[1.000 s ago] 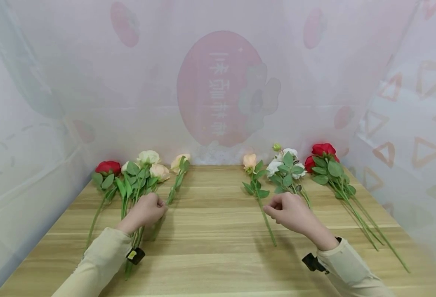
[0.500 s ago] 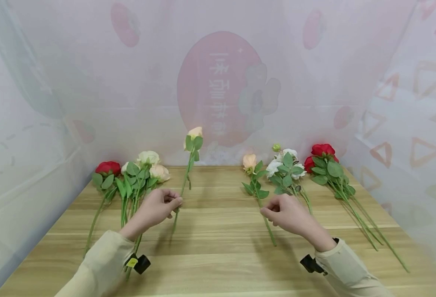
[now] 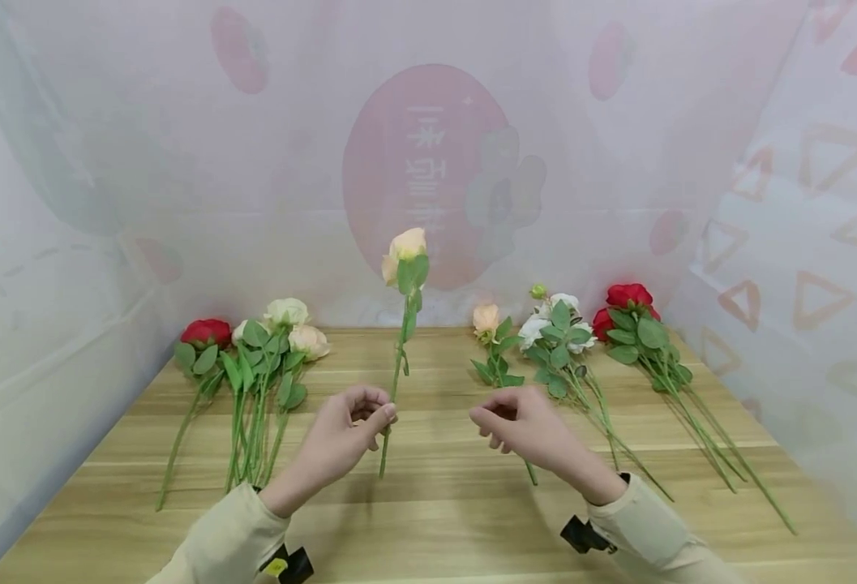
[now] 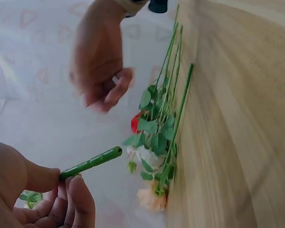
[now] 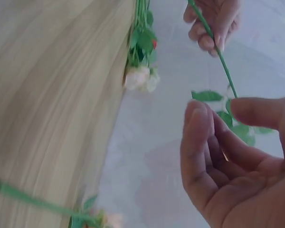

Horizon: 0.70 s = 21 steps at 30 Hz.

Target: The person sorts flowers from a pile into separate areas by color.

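My left hand [image 3: 351, 430] pinches the green stem of a pale peach rose [image 3: 406, 251] between thumb and fingers. The rose stands nearly upright above the table, its bloom in front of the back cloth. In the left wrist view the cut end of the stem [image 4: 97, 160] sticks out past the thumb. Across from it, my right hand [image 3: 523, 426] holds nothing; its fingers are loosely bent, and a gap shows between thumb and fingertips [image 5: 198, 118]. Under and behind the right hand lies a single peach rose [image 3: 486, 320], part of its stem hidden by that hand.
On the left of the wooden table [image 3: 428, 519] lie a red rose [image 3: 207, 332] and a bunch of cream and peach roses [image 3: 287, 312]. To the right are white flowers [image 3: 533, 331] and red roses [image 3: 628, 296]. Printed cloth [image 3: 275, 162] encloses the back and sides.
My left hand has lifted the pale peach rose off the table, brought it rightward and turned it more upright. My right hand has shifted a little to the left.
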Available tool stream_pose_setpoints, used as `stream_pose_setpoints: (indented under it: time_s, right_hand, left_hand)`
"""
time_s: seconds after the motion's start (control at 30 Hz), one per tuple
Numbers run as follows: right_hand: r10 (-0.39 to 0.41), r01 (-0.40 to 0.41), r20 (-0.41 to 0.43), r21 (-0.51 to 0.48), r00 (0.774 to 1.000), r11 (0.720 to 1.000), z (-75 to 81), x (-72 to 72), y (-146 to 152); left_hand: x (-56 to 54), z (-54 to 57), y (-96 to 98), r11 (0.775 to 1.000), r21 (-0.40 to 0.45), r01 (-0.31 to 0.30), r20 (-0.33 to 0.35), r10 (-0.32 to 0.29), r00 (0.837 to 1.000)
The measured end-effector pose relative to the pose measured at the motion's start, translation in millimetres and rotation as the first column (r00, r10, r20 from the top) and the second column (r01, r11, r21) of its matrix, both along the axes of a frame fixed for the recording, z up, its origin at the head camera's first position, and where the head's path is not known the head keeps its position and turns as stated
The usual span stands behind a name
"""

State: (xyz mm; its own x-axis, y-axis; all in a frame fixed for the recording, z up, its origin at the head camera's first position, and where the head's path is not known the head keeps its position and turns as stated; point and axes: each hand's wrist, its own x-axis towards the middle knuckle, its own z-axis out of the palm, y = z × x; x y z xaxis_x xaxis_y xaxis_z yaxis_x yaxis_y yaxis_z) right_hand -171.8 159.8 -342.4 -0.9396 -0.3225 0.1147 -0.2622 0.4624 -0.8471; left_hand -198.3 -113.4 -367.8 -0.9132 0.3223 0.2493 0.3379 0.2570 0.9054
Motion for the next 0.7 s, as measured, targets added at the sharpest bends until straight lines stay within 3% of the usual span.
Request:
stream_pose_setpoints:
  time_s: [0.13, 0.3, 0.53, 0.7]
  right_hand:
    - [-0.007, 0.009, 0.02, -0.119, 1.0, 0.993, 2.8, 1.1, -20.3]
    - [0.022, -0.014, 0.038, -0.217, 0.999, 0.976, 2.6, 2.9, -39.1]
    - [-0.002, -0.009, -0.069, -0.155, 0.998, 0.988, -1.1, 4.3, -46.4]
    - [-0.01, -0.006, -0.129, -0.118, 0.992, 0.993, -2.0, 3.6, -44.4]
  left_hand:
    - [13.2, -1.9, 10.2, 1.0, 0.01, -0.008, -0.049, 0.009, 0.999]
    - [25.6, -8.5, 21.0, 1.0, 0.003, 0.024, -0.104, -0.023, 0.994]
    - [33.8, -16.9, 28.7, 0.995, -0.076, 0.071, -0.206, -0.085, 0.975]
    - [34.3, -16.0, 31.1, 0.993, -0.076, 0.091, -0.197, -0.104, 0.975]
